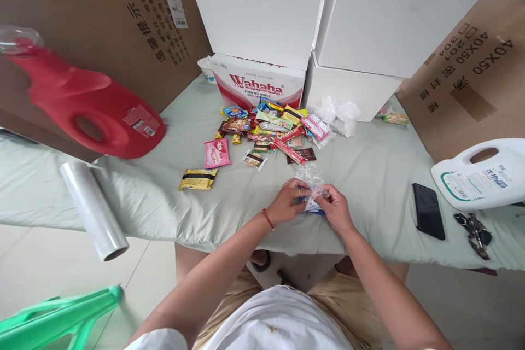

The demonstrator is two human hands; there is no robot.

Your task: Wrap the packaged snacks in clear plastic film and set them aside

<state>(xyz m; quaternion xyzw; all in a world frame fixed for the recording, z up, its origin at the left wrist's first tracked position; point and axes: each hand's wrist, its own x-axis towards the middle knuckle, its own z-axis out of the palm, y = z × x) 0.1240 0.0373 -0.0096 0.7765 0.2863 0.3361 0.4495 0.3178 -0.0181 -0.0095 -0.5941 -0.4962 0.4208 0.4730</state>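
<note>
Near the table's front edge, both my hands are closed on a clear plastic bag [310, 175] with a blue packet [315, 209] inside its lower part. My left hand [290, 200], with a ring and a red bracelet, grips the bag from the left. From the other side my right hand [335, 208] pinches it, thumb toward the middle. The bag's loose, crumpled end points away from me. Beyond it lies a pile of wrapped snacks [268, 126]. A pink packet [217, 153] and a yellow packet [198, 179] lie apart to the left.
A red jug [106, 104] and a roll of plastic film [94, 210] are at left. At right lie a phone [429, 211], keys [473, 235] and a white bottle [479, 175]. A Wahaba carton [258, 81] and white boxes [394, 11] stand behind crumpled plastic bags [338, 114].
</note>
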